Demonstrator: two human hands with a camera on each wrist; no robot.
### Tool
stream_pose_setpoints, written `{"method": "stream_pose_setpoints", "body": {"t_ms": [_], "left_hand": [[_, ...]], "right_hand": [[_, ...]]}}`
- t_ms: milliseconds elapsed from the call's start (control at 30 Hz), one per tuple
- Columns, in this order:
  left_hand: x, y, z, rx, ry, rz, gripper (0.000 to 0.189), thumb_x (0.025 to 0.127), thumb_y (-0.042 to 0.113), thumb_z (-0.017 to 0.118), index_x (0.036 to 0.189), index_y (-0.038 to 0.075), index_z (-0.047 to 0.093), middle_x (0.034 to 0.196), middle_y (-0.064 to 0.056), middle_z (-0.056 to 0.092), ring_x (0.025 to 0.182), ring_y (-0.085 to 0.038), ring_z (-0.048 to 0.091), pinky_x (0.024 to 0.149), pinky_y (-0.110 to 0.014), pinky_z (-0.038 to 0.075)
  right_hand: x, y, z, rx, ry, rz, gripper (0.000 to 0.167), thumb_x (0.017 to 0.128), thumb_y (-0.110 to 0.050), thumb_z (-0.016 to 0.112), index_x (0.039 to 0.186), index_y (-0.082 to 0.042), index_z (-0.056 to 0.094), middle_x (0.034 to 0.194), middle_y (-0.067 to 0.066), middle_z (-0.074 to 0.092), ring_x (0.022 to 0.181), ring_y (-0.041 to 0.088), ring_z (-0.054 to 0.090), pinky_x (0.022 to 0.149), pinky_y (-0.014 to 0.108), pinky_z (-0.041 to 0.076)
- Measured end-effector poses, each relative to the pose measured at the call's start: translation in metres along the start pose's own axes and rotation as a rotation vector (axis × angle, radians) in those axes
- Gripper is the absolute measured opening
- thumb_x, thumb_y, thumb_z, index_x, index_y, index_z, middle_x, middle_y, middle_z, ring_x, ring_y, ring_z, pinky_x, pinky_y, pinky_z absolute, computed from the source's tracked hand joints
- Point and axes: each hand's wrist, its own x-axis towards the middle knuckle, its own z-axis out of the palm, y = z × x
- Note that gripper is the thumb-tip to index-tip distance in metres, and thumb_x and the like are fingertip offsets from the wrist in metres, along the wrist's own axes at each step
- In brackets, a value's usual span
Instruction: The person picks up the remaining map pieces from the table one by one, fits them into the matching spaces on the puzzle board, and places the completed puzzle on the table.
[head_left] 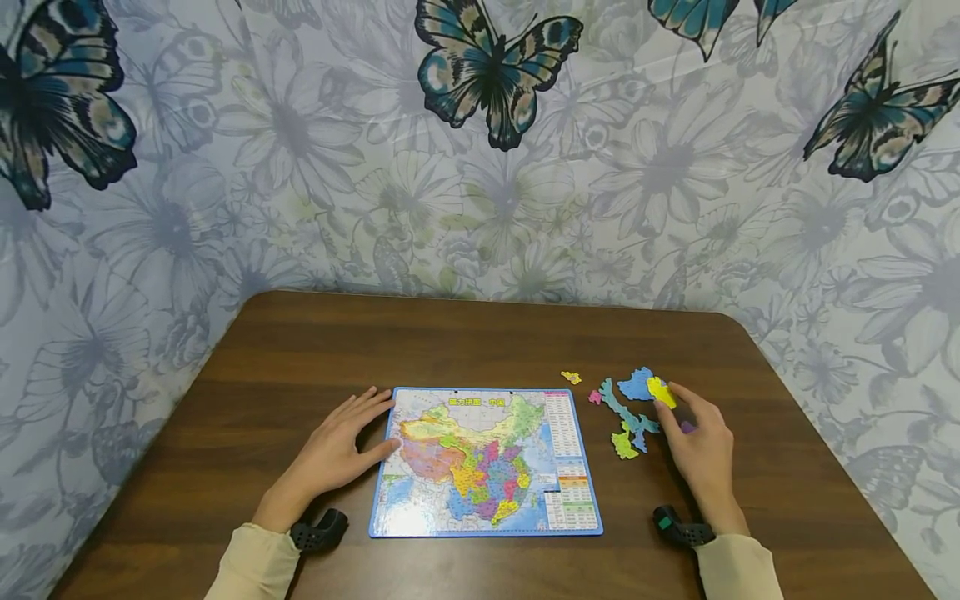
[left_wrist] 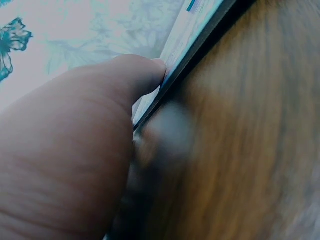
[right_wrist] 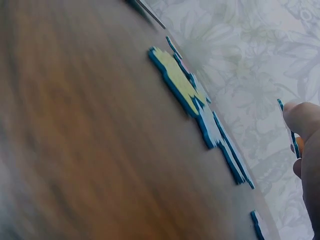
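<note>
A map puzzle board (head_left: 420, 508) with a blue rim lies flat on the table. My left hand (head_left: 336, 446) rests at its left edge, fingers fairly straight; in the left wrist view the thumb (left_wrist: 137, 72) touches the board's side. My right hand (head_left: 701, 446) pinches a yellow puzzle piece (head_left: 661, 392) between thumb and finger. In the right wrist view this piece (right_wrist: 294, 135) appears edge-on, off the table. Beneath or beside it lie a blue piece (head_left: 634, 384), a long teal piece (head_left: 618, 406) and a yellow-green piece (head_left: 623, 444).
A small yellow piece (head_left: 572, 377) lies beyond the board's top right corner. Close to the board's right side is a pink piece (head_left: 595, 397). A purple piece (head_left: 687, 427) shows partly behind the right hand. Butterfly-patterned cloth (head_left: 495, 217) hangs behind the wooden table (head_left: 480, 333).
</note>
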Motion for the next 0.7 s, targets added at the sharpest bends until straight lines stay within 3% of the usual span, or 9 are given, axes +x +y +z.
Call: {"method": "stream_pose_setpoints", "body": {"t_ms": [100,167,333,500,600,700], "left_hand": [[0.001,0.000,0.001,0.002,0.008,0.005,0.071,0.095,0.047,0.072,0.151,0.007,0.053,0.161,-0.010,0.045,0.152,-0.036,0.036,0.125,-0.057,0.026],[0.001,0.000,0.001,0.004,0.011,0.007,0.071,0.096,0.047,0.072,0.150,0.006,0.053,0.160,-0.011,0.046,0.152,-0.036,0.036,0.125,-0.057,0.026],[0.000,0.000,0.002,0.001,0.000,-0.003,0.071,0.096,0.048,0.071,0.151,0.008,0.053,0.161,-0.010,0.044,0.153,-0.035,0.035,0.125,-0.057,0.025],[0.000,0.000,0.001,-0.008,-0.013,-0.012,0.071,0.095,0.048,0.072,0.152,0.009,0.052,0.162,-0.009,0.043,0.153,-0.034,0.033,0.126,-0.057,0.024],[0.000,0.001,0.000,-0.010,-0.013,-0.020,0.071,0.095,0.048,0.072,0.152,0.010,0.052,0.162,-0.008,0.044,0.154,-0.033,0.033,0.126,-0.056,0.024],[-0.001,0.001,0.000,-0.010,-0.012,-0.025,0.071,0.095,0.047,0.073,0.152,0.010,0.052,0.162,-0.009,0.043,0.154,-0.033,0.033,0.126,-0.056,0.023]], "right_hand": [[-0.001,-0.003,0.002,0.008,0.006,-0.029,0.039,0.085,-0.003,0.083,0.123,0.001,0.072,0.119,0.021,0.073,0.115,0.041,0.063,0.093,0.033,0.047],[-0.001,-0.005,0.004,0.006,0.008,-0.059,0.039,0.085,-0.003,0.083,0.122,0.000,0.073,0.117,0.020,0.074,0.103,0.037,0.064,0.084,0.025,0.042],[-0.002,-0.008,0.007,0.014,0.020,-0.142,0.040,0.083,0.000,0.084,0.121,0.001,0.073,0.114,0.022,0.075,0.081,0.032,0.057,0.069,0.023,0.038],[-0.003,-0.010,0.010,0.043,0.023,-0.146,0.042,0.081,0.001,0.085,0.121,0.001,0.073,0.116,0.021,0.075,0.105,0.042,0.065,0.085,0.024,0.043],[-0.002,-0.014,0.011,0.073,0.020,-0.149,0.043,0.081,0.001,0.085,0.122,0.000,0.073,0.117,0.021,0.074,0.113,0.044,0.063,0.097,0.016,0.041],[-0.002,-0.019,0.013,0.094,0.023,-0.176,0.043,0.080,0.003,0.085,0.122,0.000,0.074,0.116,0.020,0.074,0.112,0.044,0.063,0.099,0.004,0.031]]}}
